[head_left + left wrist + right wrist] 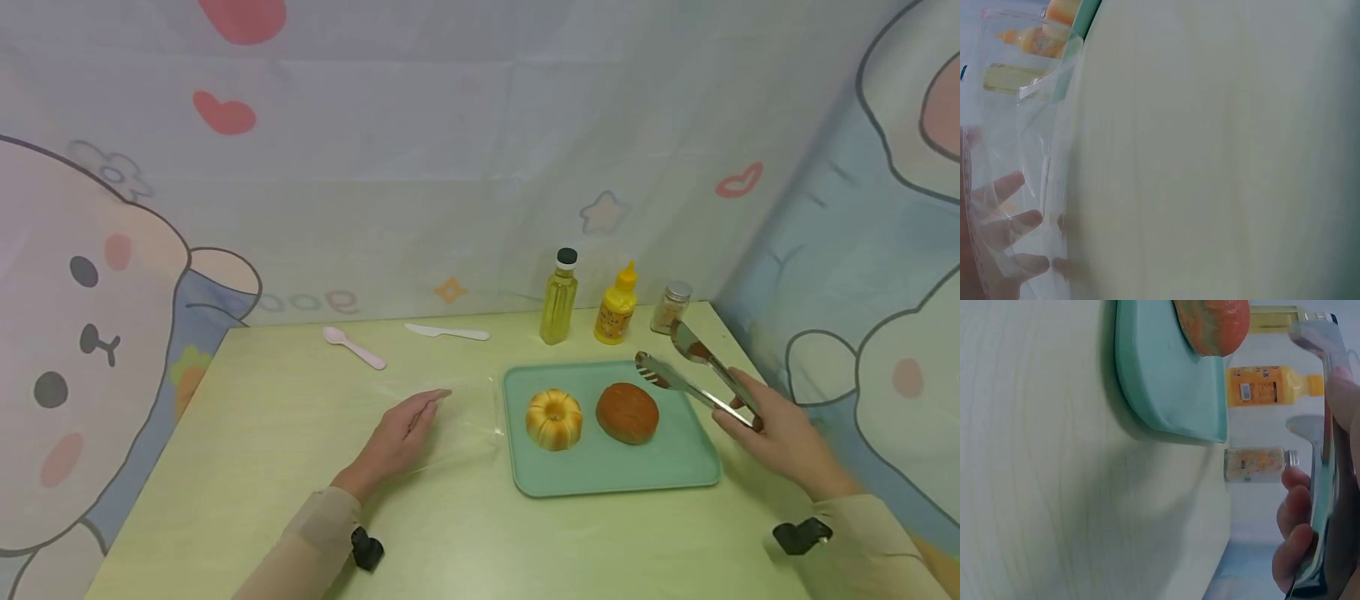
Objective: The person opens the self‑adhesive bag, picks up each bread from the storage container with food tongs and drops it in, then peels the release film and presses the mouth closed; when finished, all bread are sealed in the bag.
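On the left, a clear plastic bag [468, 421] hangs about my left hand [397, 437]. Its fingers are extended and show through the film in the left wrist view. My right hand [783, 437] grips metal tongs [698, 393] near their hinged end, with the two arms spread apart. The tong tips are over the far right corner of a green tray [600, 475]. On this tray lie a fluted yellow ring-shaped cake [554, 419] and a round brown bun [627, 413]. Nothing is between the tong tips.
Along the back stand an oil bottle [558, 304], a yellow squeeze bottle [616, 308] and a glass jar with a silver lid [670, 310]. A pink spoon [355, 348] and a white knife [447, 332] lie at the back left. A printed cloth [405, 167] hangs behind the table.
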The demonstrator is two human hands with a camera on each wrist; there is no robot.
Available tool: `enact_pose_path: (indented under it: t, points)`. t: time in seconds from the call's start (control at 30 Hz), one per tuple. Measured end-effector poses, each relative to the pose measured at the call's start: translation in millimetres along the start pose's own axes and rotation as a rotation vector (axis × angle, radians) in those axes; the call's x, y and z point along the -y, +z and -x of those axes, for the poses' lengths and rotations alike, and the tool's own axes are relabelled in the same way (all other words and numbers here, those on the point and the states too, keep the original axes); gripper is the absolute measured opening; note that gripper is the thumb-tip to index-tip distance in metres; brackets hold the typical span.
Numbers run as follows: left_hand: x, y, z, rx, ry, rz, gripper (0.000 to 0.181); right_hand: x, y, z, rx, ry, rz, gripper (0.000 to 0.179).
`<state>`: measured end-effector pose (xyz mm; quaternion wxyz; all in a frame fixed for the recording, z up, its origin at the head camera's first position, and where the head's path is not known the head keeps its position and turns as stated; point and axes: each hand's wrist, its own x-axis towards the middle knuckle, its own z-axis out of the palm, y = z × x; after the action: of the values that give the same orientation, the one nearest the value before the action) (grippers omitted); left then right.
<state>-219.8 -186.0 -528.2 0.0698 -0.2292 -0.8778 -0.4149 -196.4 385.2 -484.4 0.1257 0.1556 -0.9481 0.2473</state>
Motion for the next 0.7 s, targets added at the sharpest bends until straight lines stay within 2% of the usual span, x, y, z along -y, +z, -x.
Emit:
enact_pose_path:
  t: [0.2, 0.43, 0.7]
  points:
    - [0.7, 0.9, 0.3, -0.005, -0.004, 0.001, 0.037, 7.7, -1.1, 2.0, 0.119, -0.046, -0.056, 0.073]
    - [1.0, 0.9, 1.1, -0.010, -0.006, 0.000, 0.037, 8.0, 0.8, 4.1, 0.143, -0.124, -0.074, 0.072]
    - [1.1, 0.7, 0.6, -0.009, -0.010, 0.005, 0.038, 10.6, 1.5, 4.6, 0.194, -0.130, -0.100, 0.071]
